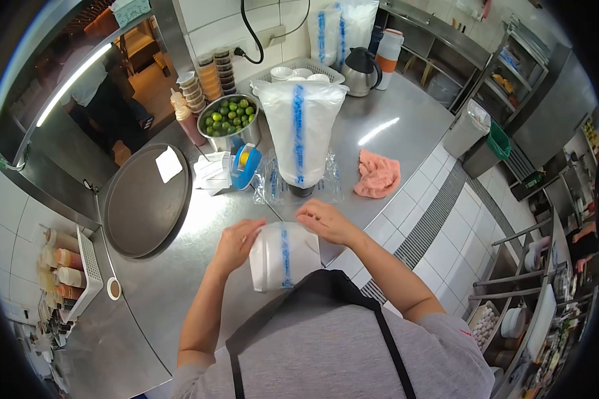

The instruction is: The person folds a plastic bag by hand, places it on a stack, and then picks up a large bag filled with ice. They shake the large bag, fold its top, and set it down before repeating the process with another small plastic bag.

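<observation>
A white plastic bag (266,259) with a blue printed stripe is in front of my body, close to the counter's near side. It looks filled out, but its contents are hidden. My left hand (240,243) is closed at its upper left edge, fingertips pinching the plastic. At the upper right edge, my right hand (327,223) has its fingers curled and closed on the bag too. Just beyond my hands stands a tall stack of similar white bags (302,126) with blue print, on a dark base. Clear plastic wrapping (269,183) lies around that base.
On the steel counter are a blue tape dispenser (246,166), paper slips (211,171), a pot of limes (227,126), a round brown tray (143,206) and a pink cloth (378,174). A thermal jug (361,72) stands behind. Another person (90,86) shows through the opening at left.
</observation>
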Demonstrator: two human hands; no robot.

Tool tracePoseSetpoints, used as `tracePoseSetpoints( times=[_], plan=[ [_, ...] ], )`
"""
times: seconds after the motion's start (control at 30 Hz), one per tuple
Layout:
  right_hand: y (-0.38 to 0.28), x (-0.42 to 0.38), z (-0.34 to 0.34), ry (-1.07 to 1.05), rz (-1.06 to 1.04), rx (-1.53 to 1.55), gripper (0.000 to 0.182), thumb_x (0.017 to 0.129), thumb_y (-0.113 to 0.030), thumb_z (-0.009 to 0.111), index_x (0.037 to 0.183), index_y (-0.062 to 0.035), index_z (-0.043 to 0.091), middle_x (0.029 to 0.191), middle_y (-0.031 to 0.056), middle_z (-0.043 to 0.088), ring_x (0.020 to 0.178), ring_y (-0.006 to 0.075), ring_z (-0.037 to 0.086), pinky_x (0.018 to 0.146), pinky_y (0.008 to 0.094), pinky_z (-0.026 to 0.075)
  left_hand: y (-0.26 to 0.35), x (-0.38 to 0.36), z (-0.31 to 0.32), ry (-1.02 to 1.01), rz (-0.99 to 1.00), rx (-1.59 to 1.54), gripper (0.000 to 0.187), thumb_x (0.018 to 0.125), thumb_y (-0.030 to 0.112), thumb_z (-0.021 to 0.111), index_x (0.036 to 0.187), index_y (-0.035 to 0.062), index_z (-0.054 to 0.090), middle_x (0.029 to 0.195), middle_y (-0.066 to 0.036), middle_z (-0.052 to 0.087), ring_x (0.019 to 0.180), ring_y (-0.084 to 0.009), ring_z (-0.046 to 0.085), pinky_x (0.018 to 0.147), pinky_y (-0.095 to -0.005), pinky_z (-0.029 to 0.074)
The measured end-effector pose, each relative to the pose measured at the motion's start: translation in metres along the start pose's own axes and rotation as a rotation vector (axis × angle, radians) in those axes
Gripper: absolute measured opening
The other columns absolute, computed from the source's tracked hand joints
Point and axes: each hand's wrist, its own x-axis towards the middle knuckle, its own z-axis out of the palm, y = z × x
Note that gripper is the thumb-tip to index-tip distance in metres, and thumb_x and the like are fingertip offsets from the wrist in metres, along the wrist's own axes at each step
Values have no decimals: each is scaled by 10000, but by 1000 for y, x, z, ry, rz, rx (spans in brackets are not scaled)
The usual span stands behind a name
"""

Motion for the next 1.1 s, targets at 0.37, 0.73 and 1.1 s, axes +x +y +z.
tracePoseSetpoints(
  times=[0.37,0.73,1.1],
  plan=[
    [-38,24,-17,301,-25,-100,103,734,-94,653,804,-36,605,790,52,578,726,152,559,628,251,437,-17,59,-17,172,-365,-356,214,654,131,739,738,45,562,647,7,537,614,-68,473,548,-216,387],
    [-51,38,-24,394,-155,-53,191,728,-182,668,855,-54,604,841,58,564,750,161,555,639,257,435,-14,75,-49,-266,-39,-426,546,601,207,788,997,96,429,798,31,433,721,-89,389,643,-220,340],
    [-102,52,-72,382,-181,-50,107,784,-110,620,808,-6,622,756,42,565,657,104,528,575,237,410,81,112,-85,324,-16,-535,115,700,61,704,769,30,618,664,18,567,634,-46,522,540,-193,411]
  ],
)
